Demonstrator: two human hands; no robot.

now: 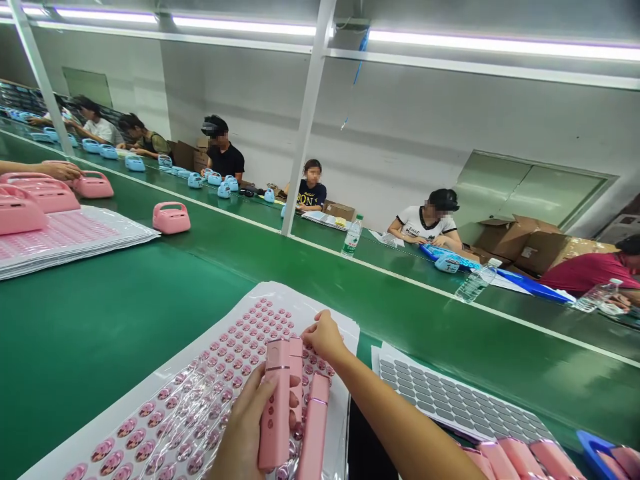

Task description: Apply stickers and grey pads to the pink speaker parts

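Note:
My left hand [245, 427] is wrapped round a pink bar-shaped plastic part [274, 407], held upright over a sheet of round pink stickers [200, 393] under clear film. Two more pink parts [314, 427] lie on the sheet beside it. My right hand [324, 337] reaches across to the sheet's far edge, fingers curled down and pressed on the stickers just beyond the held part. Whether it pinches a sticker is hidden.
A sheet of grey oval stickers [450, 400] lies to the right, with several pink parts [520, 460] and a blue tray [600, 450]. Pink handled cases [171, 218] ride the green belt [100, 313]. Sticker sheets [70, 237] are stacked left. People work across the line; water bottles [352, 235] stand there.

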